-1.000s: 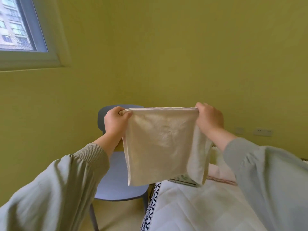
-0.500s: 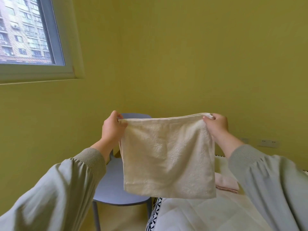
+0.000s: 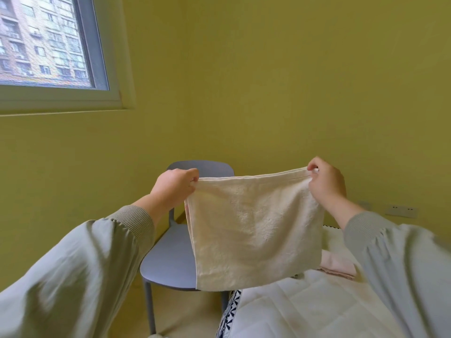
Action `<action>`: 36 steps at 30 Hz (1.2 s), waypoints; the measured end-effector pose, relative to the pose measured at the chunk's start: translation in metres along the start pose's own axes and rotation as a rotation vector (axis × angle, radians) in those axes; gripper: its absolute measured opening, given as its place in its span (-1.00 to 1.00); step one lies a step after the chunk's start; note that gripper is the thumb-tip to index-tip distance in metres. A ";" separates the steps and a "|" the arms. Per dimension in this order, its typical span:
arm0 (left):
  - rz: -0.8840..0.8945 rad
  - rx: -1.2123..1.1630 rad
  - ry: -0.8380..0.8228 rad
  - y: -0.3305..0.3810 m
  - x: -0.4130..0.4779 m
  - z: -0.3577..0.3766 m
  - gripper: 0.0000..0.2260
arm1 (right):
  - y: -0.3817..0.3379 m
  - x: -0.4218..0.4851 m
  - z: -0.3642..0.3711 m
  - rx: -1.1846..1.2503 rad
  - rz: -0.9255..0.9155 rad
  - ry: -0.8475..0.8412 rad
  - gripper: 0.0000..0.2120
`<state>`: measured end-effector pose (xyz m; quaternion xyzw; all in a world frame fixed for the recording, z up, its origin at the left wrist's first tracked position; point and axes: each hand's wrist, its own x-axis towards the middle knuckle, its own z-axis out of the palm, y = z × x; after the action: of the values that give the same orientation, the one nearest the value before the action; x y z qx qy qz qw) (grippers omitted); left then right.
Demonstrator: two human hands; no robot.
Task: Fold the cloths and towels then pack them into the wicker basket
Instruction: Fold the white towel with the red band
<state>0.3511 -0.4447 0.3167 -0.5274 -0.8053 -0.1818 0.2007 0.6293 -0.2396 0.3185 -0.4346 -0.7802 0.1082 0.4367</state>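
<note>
Since a second earlier, the cream towel had lost the loose flap that hung off its right side and now hung as one flat rectangle, and more of the window had come into view at the upper left.

Yellow-green walls filled most of the scene and met in a corner behind the towel. The window showed an apartment block outside. A bed with a white quilted cover lay at the lower right, a dark-and-white patterned band running along its near edge. A grey-blue chair stood in the corner, just beside the bed.

Two arms in pale green sleeves reached forward from the bottom corners. Between them the towel was held up in the air, in front of the chair and above the bed's corner — its top hem stretched nearly level. It seemed to be doubled over, though the layers were hard to tell apart. A folded pink cloth lay on the bed behind the towel's lower right corner.

The left hand pinched the top left corner, fingers curled tight on the hem. The right hand pinched the top right corner likewise, thumb and fingertips closed on the fabric. A wall socket sat low on the right wall.
</note>
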 end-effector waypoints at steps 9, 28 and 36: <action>0.140 0.243 -0.145 -0.013 -0.006 0.010 -0.86 | 0.009 -0.002 0.005 -0.100 -0.024 -0.129 -0.76; 0.091 0.092 -0.329 0.006 -0.004 0.020 -0.81 | 0.035 -0.003 0.012 -0.237 -0.022 -0.381 -0.74; 0.170 0.043 -0.383 0.008 -0.012 0.022 -0.74 | 0.042 -0.001 0.010 -0.234 0.053 -0.391 -0.86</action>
<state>0.3599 -0.4398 0.2923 -0.6138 -0.7852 -0.0435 0.0699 0.6461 -0.2134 0.2885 -0.4734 -0.8455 0.1108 0.2208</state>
